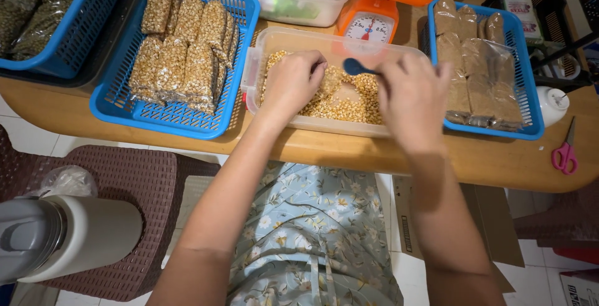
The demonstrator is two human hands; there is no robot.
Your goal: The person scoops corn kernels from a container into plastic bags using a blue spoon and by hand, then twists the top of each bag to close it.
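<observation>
The left hand (293, 84) is curled narrow inside the clear tub (256, 63), pinching what looks like a small clear bag among the corn kernels (349, 106). These are light, loose and apt to roll, so are best scooped. The right hand (412, 94) grips a blue spoon (355, 66) above them.

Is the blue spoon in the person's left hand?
No, the blue spoon is in the right hand; the left hand rests in the corn kernels.
</observation>
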